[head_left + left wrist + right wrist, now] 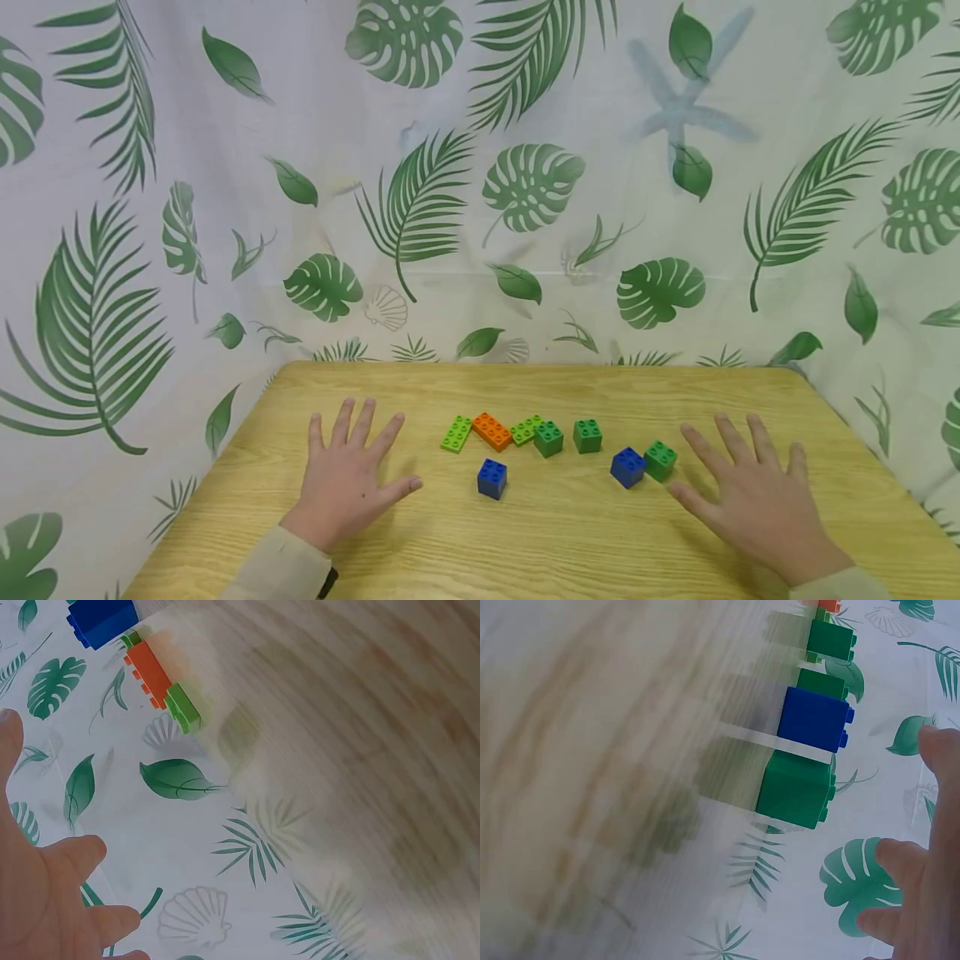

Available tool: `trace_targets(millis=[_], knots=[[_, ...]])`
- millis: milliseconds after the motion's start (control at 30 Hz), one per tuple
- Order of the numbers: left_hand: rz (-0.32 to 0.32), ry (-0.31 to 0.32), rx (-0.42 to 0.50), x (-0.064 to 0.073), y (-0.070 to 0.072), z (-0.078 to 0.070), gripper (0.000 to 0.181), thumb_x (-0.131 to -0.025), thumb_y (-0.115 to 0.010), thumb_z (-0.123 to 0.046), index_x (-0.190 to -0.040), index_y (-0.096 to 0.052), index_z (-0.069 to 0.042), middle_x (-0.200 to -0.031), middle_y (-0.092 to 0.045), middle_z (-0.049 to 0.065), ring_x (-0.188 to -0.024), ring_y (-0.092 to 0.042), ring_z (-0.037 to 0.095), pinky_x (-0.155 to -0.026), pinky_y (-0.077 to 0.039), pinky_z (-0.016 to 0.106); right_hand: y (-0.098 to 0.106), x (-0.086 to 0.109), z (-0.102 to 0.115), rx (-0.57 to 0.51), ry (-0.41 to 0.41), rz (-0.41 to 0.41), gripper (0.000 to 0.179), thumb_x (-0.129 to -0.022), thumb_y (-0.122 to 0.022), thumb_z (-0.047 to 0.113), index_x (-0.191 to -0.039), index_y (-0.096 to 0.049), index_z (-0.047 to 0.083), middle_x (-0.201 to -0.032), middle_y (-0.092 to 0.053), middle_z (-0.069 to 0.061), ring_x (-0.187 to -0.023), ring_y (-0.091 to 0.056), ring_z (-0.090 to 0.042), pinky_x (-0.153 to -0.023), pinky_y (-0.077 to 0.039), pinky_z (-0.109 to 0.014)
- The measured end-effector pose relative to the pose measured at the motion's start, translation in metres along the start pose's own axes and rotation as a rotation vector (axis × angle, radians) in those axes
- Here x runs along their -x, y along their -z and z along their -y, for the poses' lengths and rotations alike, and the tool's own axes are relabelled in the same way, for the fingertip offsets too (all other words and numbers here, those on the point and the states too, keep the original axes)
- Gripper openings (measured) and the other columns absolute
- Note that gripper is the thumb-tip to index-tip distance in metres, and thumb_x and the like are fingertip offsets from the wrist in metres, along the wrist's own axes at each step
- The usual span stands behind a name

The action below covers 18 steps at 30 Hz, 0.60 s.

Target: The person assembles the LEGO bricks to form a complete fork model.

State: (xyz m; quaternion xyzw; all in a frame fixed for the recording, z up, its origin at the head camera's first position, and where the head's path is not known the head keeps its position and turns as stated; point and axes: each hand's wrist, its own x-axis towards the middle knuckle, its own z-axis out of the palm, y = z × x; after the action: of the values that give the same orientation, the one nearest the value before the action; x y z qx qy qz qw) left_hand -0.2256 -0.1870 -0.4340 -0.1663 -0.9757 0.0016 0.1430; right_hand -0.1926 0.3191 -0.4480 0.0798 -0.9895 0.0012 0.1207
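Both hands are spread with straight fingers and hold nothing. My left hand (pixel 345 479) is over the left of the table, left of a light green brick (pixel 456 434) and a blue brick (pixel 492 479). On the right, my right hand (pixel 761 492) has its thumb and forefinger near a dark green brick (pixel 660 461), which sits beside a second blue brick (pixel 627 467). Between the hands, an orange brick (pixel 492 431) lies near another light green brick (pixel 527 429) and two dark green bricks (pixel 548 438). In the right wrist view the nearest green brick (pixel 796 789) stands studs toward the fingers.
The bricks stand in a loose row on a wooden table (pixel 420 550). Behind its far edge hangs a white curtain (pixel 450 250) printed with green leaves, which also runs along both sides.
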Motion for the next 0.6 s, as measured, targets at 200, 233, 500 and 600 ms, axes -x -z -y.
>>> trace_targets(millis=[200, 233, 500, 600], knots=[[0.050, -0.031, 0.057, -0.002, 0.001, -0.010, 0.092, -0.088, -0.040, -0.084, -0.160, -0.035, -0.027, -0.165, -0.022, 0.017, -0.152, -0.010, 0.042, -0.111, -0.002, 0.073, -0.001, -0.003, 0.002, 0.008, 0.024, -0.017, 0.084, -0.093, -0.044, 0.077, -0.158, -0.036, 0.024, -0.156, -0.032, -0.028, -0.142, -0.017, -0.059, -0.098, -0.008, -0.085], [0.055, -0.040, 0.073, -0.002, 0.001, -0.012, 0.090, -0.088, -0.044, -0.082, -0.160, -0.034, -0.027, -0.165, -0.022, 0.016, -0.152, -0.010, 0.042, -0.111, -0.003, 0.073, -0.002, -0.004, 0.003, 0.007, 0.030, -0.015, 0.083, -0.093, -0.044, 0.076, -0.158, -0.036, 0.024, -0.156, -0.032, -0.028, -0.142, -0.017, -0.059, -0.098, -0.009, -0.085], [0.099, -0.076, 0.150, -0.011, -0.008, -0.030, 0.086, -0.090, -0.056, -0.072, -0.160, -0.034, -0.027, -0.164, -0.027, 0.013, -0.151, -0.015, 0.040, -0.113, -0.007, 0.071, -0.004, -0.009, 0.015, -0.030, 0.065, -0.010, 0.077, -0.095, -0.050, 0.070, -0.156, -0.040, 0.023, -0.157, -0.035, -0.024, -0.144, -0.018, -0.053, -0.101, -0.012, -0.082], [0.131, -0.085, 0.195, -0.013, -0.011, -0.037, 0.085, -0.091, -0.057, -0.070, -0.160, -0.034, -0.025, -0.163, -0.029, 0.012, -0.151, -0.016, 0.040, -0.113, -0.010, 0.070, -0.004, -0.011, 0.021, -0.055, 0.080, -0.012, 0.075, -0.095, -0.053, 0.067, -0.154, -0.043, 0.022, -0.155, -0.039, -0.023, -0.145, -0.019, -0.052, -0.101, -0.015, -0.081]])
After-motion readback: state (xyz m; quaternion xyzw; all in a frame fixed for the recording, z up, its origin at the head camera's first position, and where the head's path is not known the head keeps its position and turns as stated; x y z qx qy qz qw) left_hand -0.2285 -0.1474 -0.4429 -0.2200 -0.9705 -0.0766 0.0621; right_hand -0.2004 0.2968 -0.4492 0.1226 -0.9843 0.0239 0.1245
